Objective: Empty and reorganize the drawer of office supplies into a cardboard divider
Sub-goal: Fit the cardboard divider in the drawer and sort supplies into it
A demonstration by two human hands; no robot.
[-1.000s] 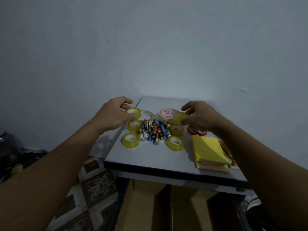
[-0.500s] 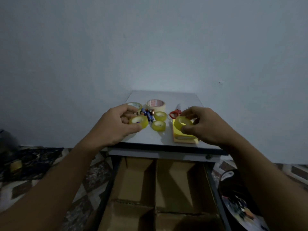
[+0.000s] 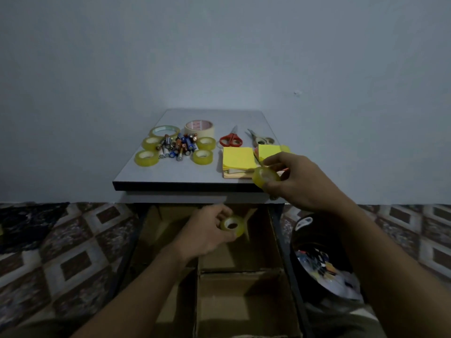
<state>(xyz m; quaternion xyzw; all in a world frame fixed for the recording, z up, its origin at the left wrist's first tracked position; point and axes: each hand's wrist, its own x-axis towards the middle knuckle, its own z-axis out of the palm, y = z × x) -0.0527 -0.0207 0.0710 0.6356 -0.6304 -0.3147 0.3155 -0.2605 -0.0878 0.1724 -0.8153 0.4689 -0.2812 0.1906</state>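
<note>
My left hand (image 3: 207,231) grips a small yellow tape roll (image 3: 233,226) low over the back part of the open drawer, above the cardboard divider (image 3: 244,272). My right hand (image 3: 296,182) holds a second yellow tape roll (image 3: 264,178) at the table's front right edge. On the grey table top (image 3: 170,174) lie several more yellow tape rolls (image 3: 146,157), a pile of batteries (image 3: 179,146), a clear wide tape roll (image 3: 164,131) and a cream tape roll (image 3: 199,127).
Red scissors (image 3: 230,139) and grey scissors (image 3: 260,139) lie at the back right of the table, with yellow sticky note pads (image 3: 238,158) in front of them. A dark bin (image 3: 319,259) with mixed items stands on the patterned floor right of the drawer.
Both hands have come away from the table with a tape roll each. The left hand dropped down over the drawer's divider; the right hand moved to the table's front right edge.
</note>
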